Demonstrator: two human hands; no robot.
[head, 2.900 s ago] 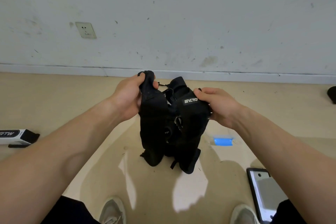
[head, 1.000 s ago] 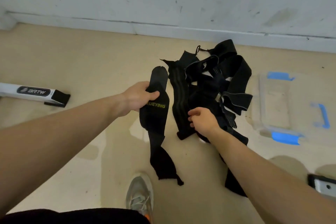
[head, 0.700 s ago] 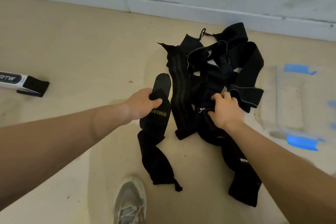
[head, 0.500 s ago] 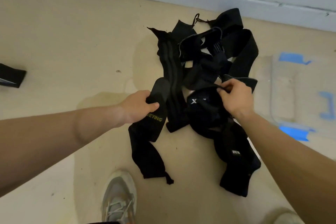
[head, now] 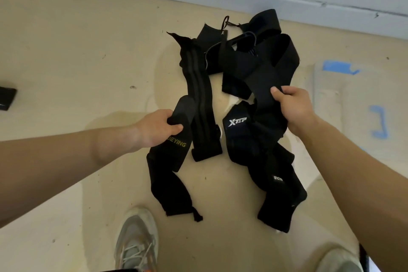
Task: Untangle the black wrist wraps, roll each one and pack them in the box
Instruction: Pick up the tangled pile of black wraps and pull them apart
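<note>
Left hand (head: 159, 130) clenched on the yellow-lettered wrap (head: 167, 174), near-left of the tangle (head: 258, 66); right hand (head: 295, 108) grasps a band (head: 267, 99) from it. Pull apart slowly, freeing far loops (head: 278, 37) first; box (head: 320, 99) lies right.

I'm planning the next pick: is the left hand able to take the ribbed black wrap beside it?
Probably not yet: the left hand grips the yellow-lettered black wrap, though the ribbed black wrap lies close beside it.
</note>
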